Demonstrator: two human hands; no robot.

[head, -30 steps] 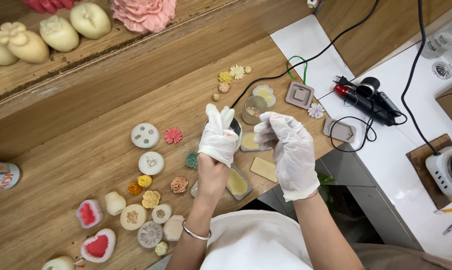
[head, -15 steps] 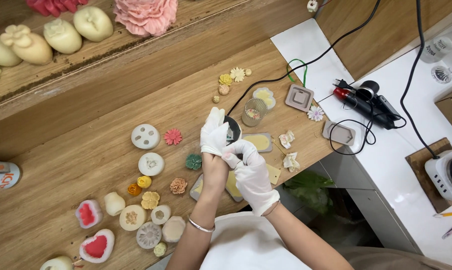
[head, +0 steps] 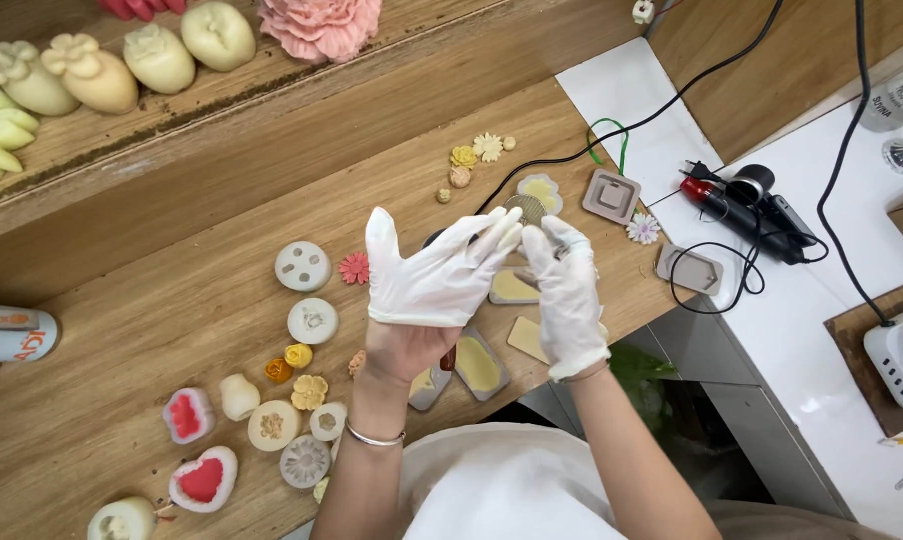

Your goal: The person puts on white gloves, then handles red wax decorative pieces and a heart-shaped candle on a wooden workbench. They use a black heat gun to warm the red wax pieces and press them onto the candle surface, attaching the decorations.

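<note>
The white glove (head: 437, 275) had gone from half-on to covering the spread left hand (head: 422, 290); the right hand (head: 564, 290) pinched its fingertip

Bare wood (head: 152, 300) left of moulds (head: 303, 267)

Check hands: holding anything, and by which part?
No object is held. The right hand pinches the fingertips of the white glove on the left hand.
</note>
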